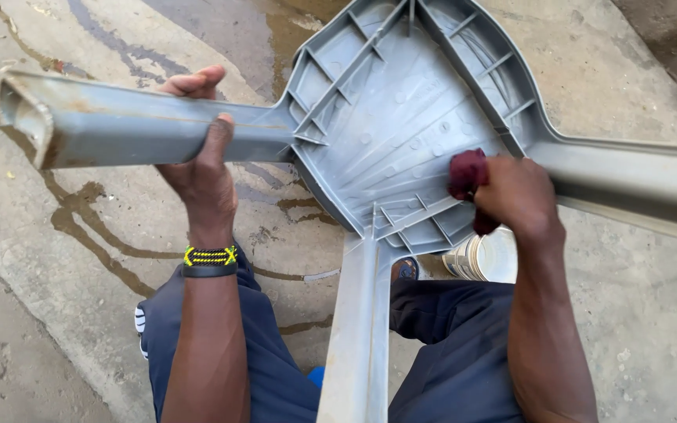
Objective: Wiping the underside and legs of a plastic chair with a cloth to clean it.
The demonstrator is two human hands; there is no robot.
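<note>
A grey plastic stool point(401, 102) is turned so its ribbed underside faces me, with its legs sticking out left, right and toward me. My left hand point(201, 160) is wrapped around the left leg point(119, 125), thumb over the top. My right hand point(515, 192) presses a dark red cloth point(465, 172) against the ribbed underside of the seat, near the base of the right leg point(636, 176). A black, yellow and green bracelet point(209, 261) sits on my left wrist.
Below is wet concrete ground point(80, 235) with dark water streaks. A white plastic container point(487, 257) stands on the ground under the stool, by my right knee. My legs in dark blue trousers point(448, 352) fill the lower middle.
</note>
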